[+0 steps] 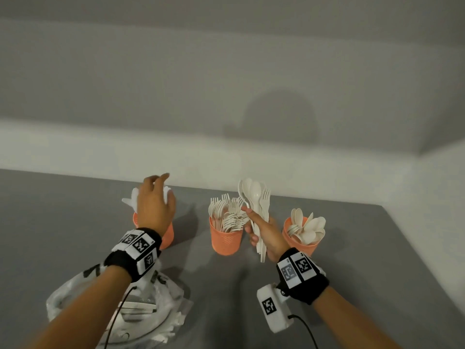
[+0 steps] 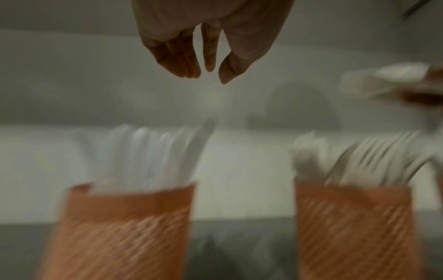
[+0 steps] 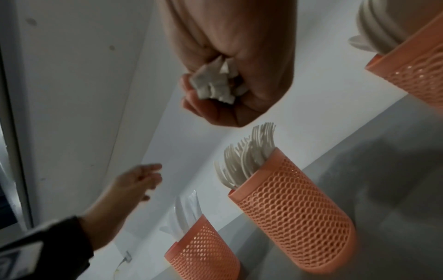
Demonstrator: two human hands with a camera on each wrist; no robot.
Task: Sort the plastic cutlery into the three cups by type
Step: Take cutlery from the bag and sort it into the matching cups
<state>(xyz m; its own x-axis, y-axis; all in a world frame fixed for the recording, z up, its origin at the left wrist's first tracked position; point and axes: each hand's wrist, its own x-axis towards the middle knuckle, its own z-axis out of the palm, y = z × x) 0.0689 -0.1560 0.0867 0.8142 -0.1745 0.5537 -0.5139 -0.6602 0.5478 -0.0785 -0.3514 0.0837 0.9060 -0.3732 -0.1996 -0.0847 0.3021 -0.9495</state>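
Observation:
Three orange mesh cups stand in a row on the grey table. The left cup (image 1: 167, 235) holds white knives (image 2: 148, 151), the middle cup (image 1: 226, 239) forks (image 1: 227, 210), the right cup (image 1: 302, 241) spoons (image 1: 308, 225). My left hand (image 1: 156, 197) hovers just above the knife cup, fingers relaxed and holding nothing; the left wrist view shows its fingertips (image 2: 208, 64) apart. My right hand (image 1: 264, 235) grips a bundle of mixed spoons and forks (image 1: 255, 197) upright between the fork cup and the spoon cup. The handle ends (image 3: 215, 83) stick out of that fist.
A crumpled clear plastic bag (image 1: 141, 308) lies on the table near the front left, under my left forearm. A white wall (image 1: 226, 96) runs close behind the cups. The table edge (image 1: 427, 250) slants away at the right.

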